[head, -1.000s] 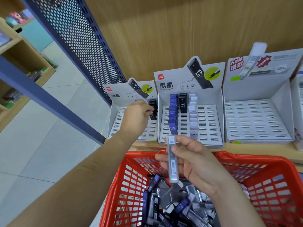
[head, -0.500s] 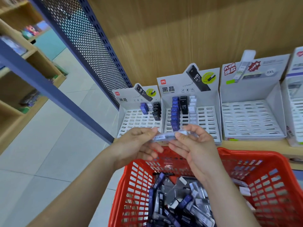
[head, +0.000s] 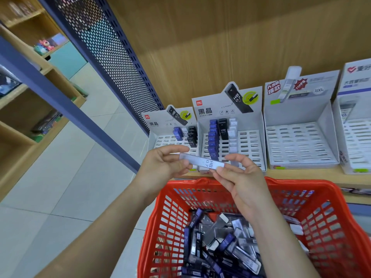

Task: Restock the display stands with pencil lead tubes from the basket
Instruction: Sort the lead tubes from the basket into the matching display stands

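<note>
Both ends pinched: left hand (head: 162, 163) holding left end of clear HB 0.7 lead tube (head: 202, 161), right hand (head: 241, 177) holding right end; long axis lying left-right, deli display stand (head: 250, 137) sitting just beyond, far side.

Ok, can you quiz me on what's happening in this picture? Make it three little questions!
1. True or false: the left hand and the right hand both hold one tube.
2. What colour is the basket? A blue, B red, C green.
3. Fill in: the print on the held tube reads HB ___.
Key: 1 true; 2 B; 3 0.7.
</note>
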Tool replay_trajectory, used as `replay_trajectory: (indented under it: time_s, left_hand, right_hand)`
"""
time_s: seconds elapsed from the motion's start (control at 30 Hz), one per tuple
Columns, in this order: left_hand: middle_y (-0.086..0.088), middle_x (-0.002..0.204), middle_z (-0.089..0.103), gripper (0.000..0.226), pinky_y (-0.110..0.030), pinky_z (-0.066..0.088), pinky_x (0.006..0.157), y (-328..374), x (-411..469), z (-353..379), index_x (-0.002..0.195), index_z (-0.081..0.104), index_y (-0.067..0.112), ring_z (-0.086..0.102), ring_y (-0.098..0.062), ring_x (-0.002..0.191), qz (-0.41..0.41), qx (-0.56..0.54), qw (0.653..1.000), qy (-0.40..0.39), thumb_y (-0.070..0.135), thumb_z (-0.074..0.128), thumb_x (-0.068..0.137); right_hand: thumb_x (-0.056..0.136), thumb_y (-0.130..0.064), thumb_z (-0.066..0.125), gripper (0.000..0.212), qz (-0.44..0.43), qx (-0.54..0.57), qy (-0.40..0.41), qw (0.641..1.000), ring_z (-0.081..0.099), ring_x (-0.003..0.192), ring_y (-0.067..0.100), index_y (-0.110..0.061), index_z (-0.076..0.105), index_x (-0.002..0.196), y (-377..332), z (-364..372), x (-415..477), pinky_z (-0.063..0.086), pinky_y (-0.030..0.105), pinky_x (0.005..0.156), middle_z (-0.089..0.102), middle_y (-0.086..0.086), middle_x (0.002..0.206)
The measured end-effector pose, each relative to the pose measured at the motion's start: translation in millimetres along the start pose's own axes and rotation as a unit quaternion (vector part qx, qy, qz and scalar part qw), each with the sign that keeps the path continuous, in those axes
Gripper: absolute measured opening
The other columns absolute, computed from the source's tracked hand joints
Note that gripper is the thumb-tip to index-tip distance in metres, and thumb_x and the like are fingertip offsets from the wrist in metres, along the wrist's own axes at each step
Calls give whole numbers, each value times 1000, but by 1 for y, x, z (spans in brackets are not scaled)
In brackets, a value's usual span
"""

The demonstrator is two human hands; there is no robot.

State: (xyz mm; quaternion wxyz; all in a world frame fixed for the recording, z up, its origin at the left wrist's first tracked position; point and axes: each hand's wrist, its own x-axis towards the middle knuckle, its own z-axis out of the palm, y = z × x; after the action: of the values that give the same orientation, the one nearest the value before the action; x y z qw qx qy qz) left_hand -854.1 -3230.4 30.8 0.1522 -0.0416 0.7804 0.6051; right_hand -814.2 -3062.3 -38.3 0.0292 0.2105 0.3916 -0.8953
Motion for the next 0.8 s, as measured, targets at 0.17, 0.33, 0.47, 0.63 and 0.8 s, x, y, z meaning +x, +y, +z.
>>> replay_trajectory:
  time_s: [0.17, 0.33, 0.47, 0.63, 0.8]
  left_hand:
    - [-14, 84, 74, 14, -23, 58, 71, 5, 3, 4, 97, 69, 5, 71, -21, 76, 5, 6, 1000, -15, -1, 65, 85]
    - [-18, 75, 71, 14, -30, 55, 65, 1, 2, 15, 86, 66, 1, 64, -22, 65, -4, 160, 985, -61, 8, 75, 79]
    - [-11, 77, 72, 31, -37, 52, 70, -5, 0, 37, 108, 62, 18, 61, -21, 63, 20, 203, 973, -103, 10, 75, 80]
    - [3, 65, 58, 67, -19, 42, 57, -6, 2, 53, 128, 53, 40, 50, -8, 51, 77, 253, 955, -133, 4, 76, 77]
    - [-14, 72, 69, 31, -24, 53, 65, 5, 14, 41, 110, 67, 21, 62, -21, 60, 99, 177, 979, -5, 7, 71, 83]
  right_hand:
    - [83, 16, 64, 22, 4, -13, -3, 1000, 75, 79, 26, -2, 66, 95, -4, -6, -2, 61, 27, 76, 75, 16, 84]
    - [85, 10, 66, 22, -9, 20, 28, 999, 68, 69, 15, -6, 68, 99, -10, -16, 2, 57, 21, 66, 71, 10, 76]
    - [84, 5, 68, 13, -15, 7, 3, 1000, 65, 63, 13, -4, 67, 93, -15, -18, 4, 53, 18, 60, 72, 10, 74]
    - [83, -7, 72, 7, -6, -63, -32, 997, 59, 62, 12, -4, 69, 89, -15, -20, 5, 51, 21, 60, 69, 5, 69]
    - [94, -16, 64, 8, -109, -287, 79, 948, 64, 81, 8, -17, 72, 91, -18, -44, 21, 52, 28, 78, 72, -6, 87]
